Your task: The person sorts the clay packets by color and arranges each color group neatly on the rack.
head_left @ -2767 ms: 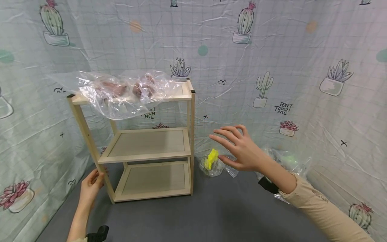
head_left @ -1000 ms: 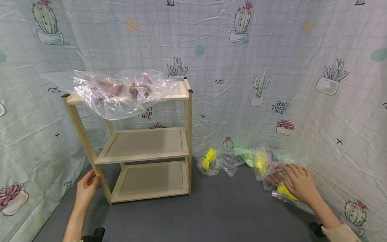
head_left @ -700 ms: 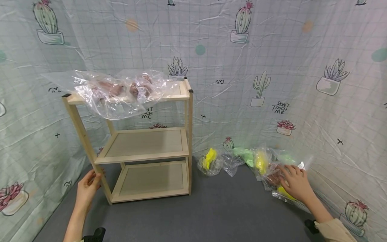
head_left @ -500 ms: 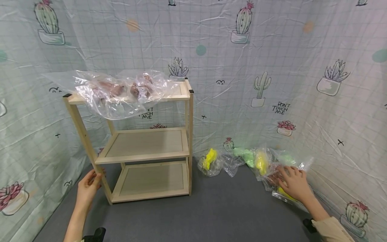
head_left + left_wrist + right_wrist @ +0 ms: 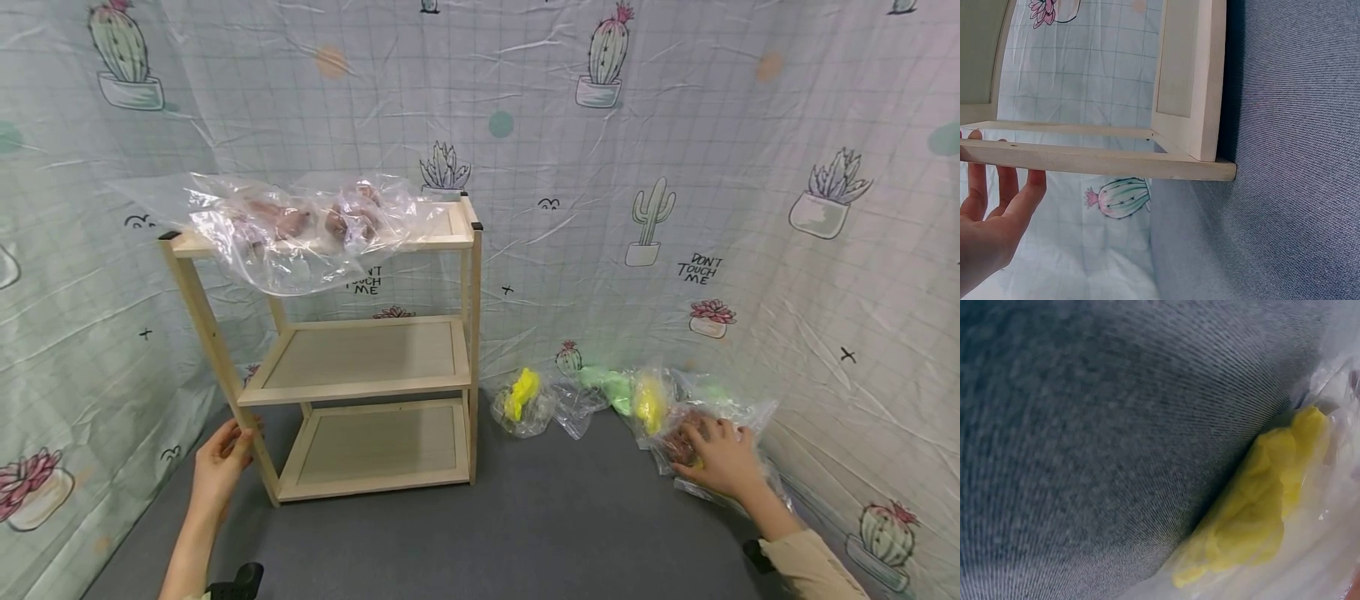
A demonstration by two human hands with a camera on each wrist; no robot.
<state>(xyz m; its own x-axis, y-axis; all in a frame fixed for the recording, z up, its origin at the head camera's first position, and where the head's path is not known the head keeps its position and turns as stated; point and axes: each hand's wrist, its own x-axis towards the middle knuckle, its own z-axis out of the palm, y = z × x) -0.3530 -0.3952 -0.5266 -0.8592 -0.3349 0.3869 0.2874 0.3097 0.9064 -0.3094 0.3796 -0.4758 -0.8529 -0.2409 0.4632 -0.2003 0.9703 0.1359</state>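
At the left front post [image 5: 217,354] of a three-tier wooden shelf [image 5: 356,390], my left hand [image 5: 219,458] grips the post; the left wrist view shows fingers [image 5: 1034,184] curled against it. My right hand [image 5: 723,457] is low at the right, fingers and thumb curled around a reddish-brown lump [image 5: 681,446] inside a clear plastic bag [image 5: 753,412]. The palm hides part of that bag. Close by it, the right wrist view shows a crumpled yellow piece [image 5: 1254,500] under clear plastic. On the shelf's top lies another clear bag [image 5: 300,271] with brownish lumps.
Between the shelf and my right hand, clear bags with a yellow item [image 5: 522,394], a pale green item [image 5: 611,386] and a second yellow item [image 5: 649,406] lie along the back. A cactus-print sheet [image 5: 555,150] encloses the grey surface [image 5: 525,533].
My right hand has come down from the air beside the shelf to the bags at right, then shifted left and closed over the brown lump. My left hand stays on the post.
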